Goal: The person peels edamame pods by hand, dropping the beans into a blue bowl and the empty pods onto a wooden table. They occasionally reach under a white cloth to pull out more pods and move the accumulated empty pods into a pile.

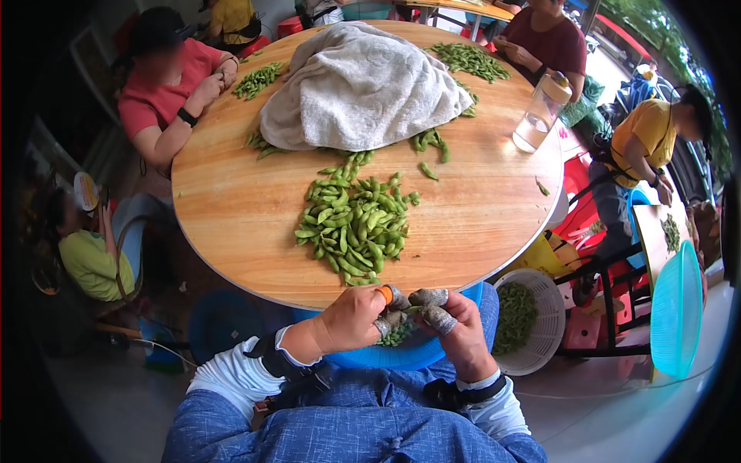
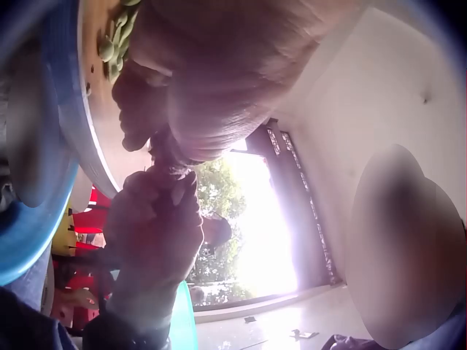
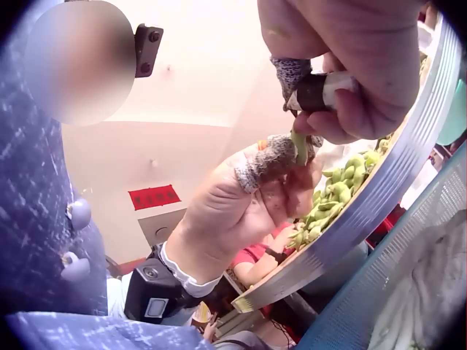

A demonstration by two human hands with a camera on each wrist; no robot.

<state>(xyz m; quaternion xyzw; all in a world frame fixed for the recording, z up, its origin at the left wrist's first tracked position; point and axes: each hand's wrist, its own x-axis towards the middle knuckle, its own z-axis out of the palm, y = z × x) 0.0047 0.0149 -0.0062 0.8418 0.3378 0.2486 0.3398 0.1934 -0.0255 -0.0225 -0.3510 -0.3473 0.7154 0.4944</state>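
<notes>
Between my left fingers (image 1: 383, 330) and right fingers (image 1: 438, 318) I am holding one green pod (image 3: 300, 148), slim and smooth, its ends partly hiding behind my fingertips, so I am not seeing whether it is split. Below it, small green pieces (image 1: 395, 334) are lying loosely in the blue basin (image 1: 347, 361), their shapes staying too small to tell. On the near side of the bench (image 1: 231, 224), a heap of pods (image 1: 359, 224) is spreading in front of me: plump, bright to yellowish green, many curving and bulging, overlapping at all angles, with a few lying singly near its edge
</notes>
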